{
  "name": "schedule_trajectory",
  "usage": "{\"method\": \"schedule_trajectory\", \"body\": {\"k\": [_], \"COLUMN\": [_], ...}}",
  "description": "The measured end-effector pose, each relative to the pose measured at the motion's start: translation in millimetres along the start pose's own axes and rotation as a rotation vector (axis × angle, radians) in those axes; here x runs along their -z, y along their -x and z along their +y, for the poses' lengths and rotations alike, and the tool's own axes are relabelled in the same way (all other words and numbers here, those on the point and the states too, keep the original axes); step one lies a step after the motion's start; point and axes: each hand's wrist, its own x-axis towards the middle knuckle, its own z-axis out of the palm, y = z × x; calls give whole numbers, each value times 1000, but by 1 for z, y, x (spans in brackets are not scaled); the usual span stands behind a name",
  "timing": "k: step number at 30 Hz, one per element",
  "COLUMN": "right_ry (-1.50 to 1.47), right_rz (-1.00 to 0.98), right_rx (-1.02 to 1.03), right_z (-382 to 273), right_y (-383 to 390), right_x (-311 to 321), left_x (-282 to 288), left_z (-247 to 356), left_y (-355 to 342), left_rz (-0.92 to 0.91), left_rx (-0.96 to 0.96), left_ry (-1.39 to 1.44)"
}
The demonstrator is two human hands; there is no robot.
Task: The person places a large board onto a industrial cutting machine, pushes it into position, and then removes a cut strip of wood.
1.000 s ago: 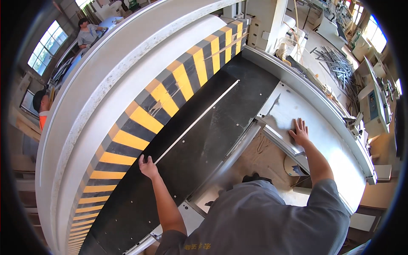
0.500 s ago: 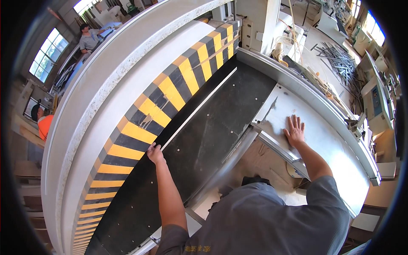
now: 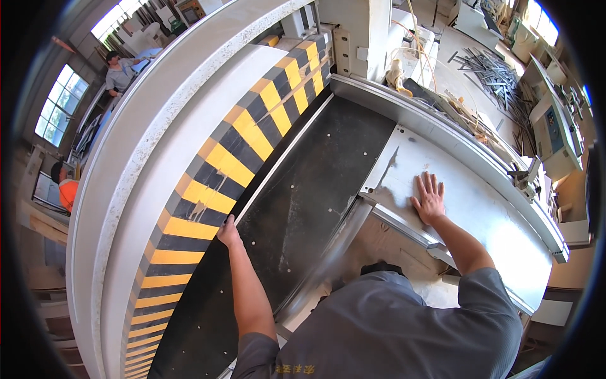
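Observation:
My left hand (image 3: 230,234) is at the near end of a thin white strip (image 3: 282,155), its fingers closed around that end. The strip lies along the black work surface (image 3: 309,177), close beside a beam with yellow and black stripes (image 3: 243,136). The fingertips are partly hidden at the beam's lower edge. My right hand (image 3: 430,201) lies flat with fingers spread on a bare silver metal table plate (image 3: 473,196), holding nothing.
A raised metal fence (image 3: 454,136) borders the table's far side. Metal offcuts (image 3: 489,72) are heaped on the floor beyond, near a control cabinet (image 3: 552,129). One person (image 3: 120,72) stands far left; another wears orange (image 3: 67,191). A curved grey machine cover (image 3: 136,139) rises at left.
The view has shifted a little. The left hand's fingers have closed in at the strip's near end. The right hand stays flat on the metal plate.

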Motion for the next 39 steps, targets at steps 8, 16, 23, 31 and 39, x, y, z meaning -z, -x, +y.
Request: {"method": "schedule_trajectory", "body": {"k": [8, 16, 23, 31, 39], "right_ry": [-20, -132, -133, -124, -109], "right_rz": [12, -9, -1, -68, -62], "right_rx": [1, 8, 5, -35, -53], "right_z": [4, -12, -10, -23, -18], "right_y": [-9, 0, 7, 1, -2], "right_x": [-1, 4, 8, 22, 17], "left_x": [-10, 9, -4, -3, -13], "left_z": [28, -13, 3, -44, -41], "left_y": [26, -5, 12, -26, -33], "left_rz": [-111, 15, 25, -91, -166], "left_rx": [-206, -457, -363, -238, -259], "left_ry": [-484, -629, -571, -403, -888]}}
